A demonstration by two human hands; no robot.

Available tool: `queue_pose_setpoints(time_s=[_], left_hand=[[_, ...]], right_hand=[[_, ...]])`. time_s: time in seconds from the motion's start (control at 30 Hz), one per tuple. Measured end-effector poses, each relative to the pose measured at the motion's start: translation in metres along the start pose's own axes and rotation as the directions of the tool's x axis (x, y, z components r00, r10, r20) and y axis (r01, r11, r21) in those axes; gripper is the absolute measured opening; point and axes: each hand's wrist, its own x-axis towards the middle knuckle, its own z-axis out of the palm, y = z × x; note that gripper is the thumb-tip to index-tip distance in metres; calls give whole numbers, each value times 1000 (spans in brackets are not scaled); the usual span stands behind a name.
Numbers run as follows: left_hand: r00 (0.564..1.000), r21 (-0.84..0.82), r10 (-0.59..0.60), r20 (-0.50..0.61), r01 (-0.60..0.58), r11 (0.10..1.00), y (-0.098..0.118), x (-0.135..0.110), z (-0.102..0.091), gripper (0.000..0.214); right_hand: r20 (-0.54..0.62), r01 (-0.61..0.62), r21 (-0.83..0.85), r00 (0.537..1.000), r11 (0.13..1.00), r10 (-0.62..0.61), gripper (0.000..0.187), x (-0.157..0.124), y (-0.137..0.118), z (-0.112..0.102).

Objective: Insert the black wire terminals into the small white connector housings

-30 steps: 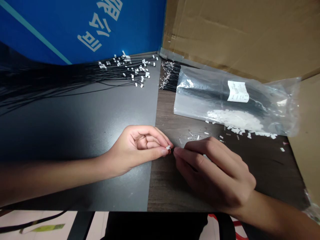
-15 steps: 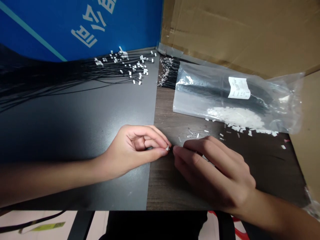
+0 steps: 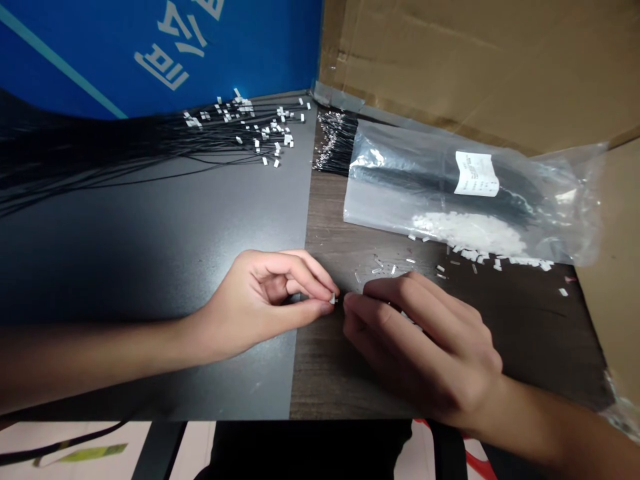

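Note:
My left hand (image 3: 265, 293) pinches a tiny white plastic connector (image 3: 332, 299) between thumb and forefinger. Just to its right, my right hand (image 3: 420, 340) holds its fingertips together on a thin black wire (image 3: 341, 300), whose length is mostly hidden by the fingers. The wire's end sits very close to the connector, but the exact contact is too small to tell. Small white pieces (image 3: 380, 265) lie scattered on the wood just beyond my right hand.
A clear plastic bag (image 3: 440, 180) holds black wires and white connectors. Behind it lies a bundle of black wires (image 3: 335, 143). Finished wires with white connectors (image 3: 250, 130) fan across the dark grey panel (image 3: 150, 267). Blue board and cardboard stand behind.
The whole view has drifted slightly left and upward. Both hands keep their pinches, close together, with no clear change in their hold.

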Motion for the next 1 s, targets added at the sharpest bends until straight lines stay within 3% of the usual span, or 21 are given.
queue_pose_setpoints(time_s=[0.3,0.63,1.0], left_hand=[[999,-60,-42,24,43,997,1,0,1,25],[996,4,-94,-3,94,996,5,2,1,21],[997,-13,-68,-24,68,998,4,1,4,26]], right_hand=[[4,-11,23,1000,1000,10,14,-1,-3,0],[24,6,43,1000,999,-7,15,2,-2,-1],[54,14,68,998,998,-18,17,4,-1,-2]])
